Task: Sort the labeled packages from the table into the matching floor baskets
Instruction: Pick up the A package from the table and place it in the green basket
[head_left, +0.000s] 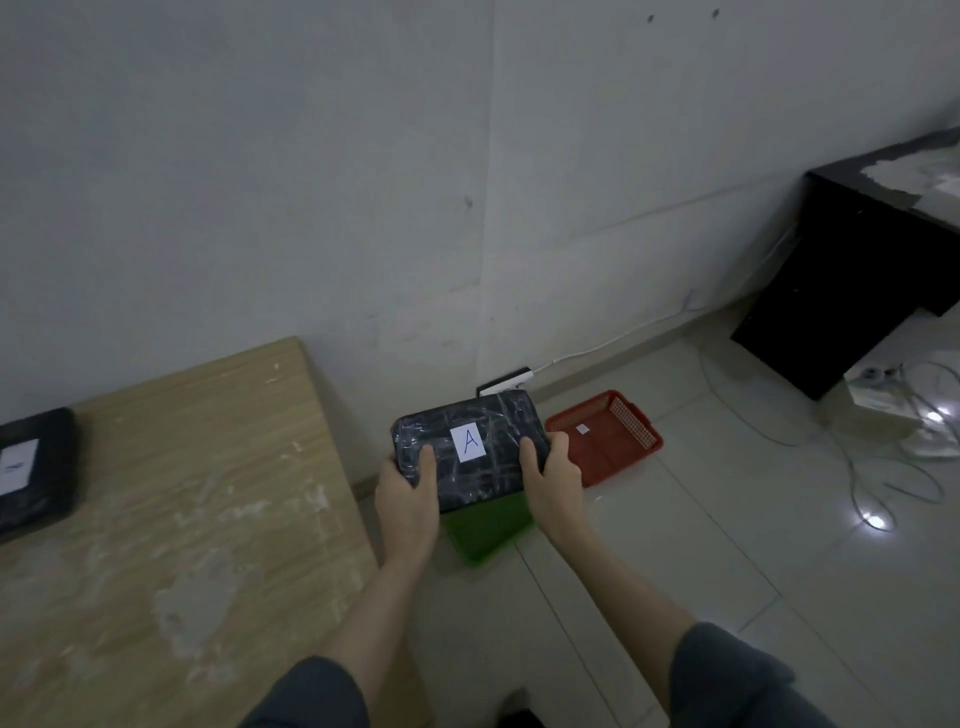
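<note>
A black wrapped package (488, 470) with a white label reading "A" hangs in the air off the table's right edge. My left hand (408, 493) grips its left end and my right hand (550, 475) grips its right end. Directly below it on the floor lies a green basket (488, 530), mostly hidden by the package. A red basket (605, 441) with a small white tag inside sits just to the right, near the wall. A second black package (36, 467) with a white label rests on the wooden table (182, 493) at its far left.
A wall runs behind the baskets with a power strip (506, 382) at its foot. A black cabinet (852, 270) stands at the right. Loose white cables (883, 467) and a white device lie on the tiled floor right of the red basket.
</note>
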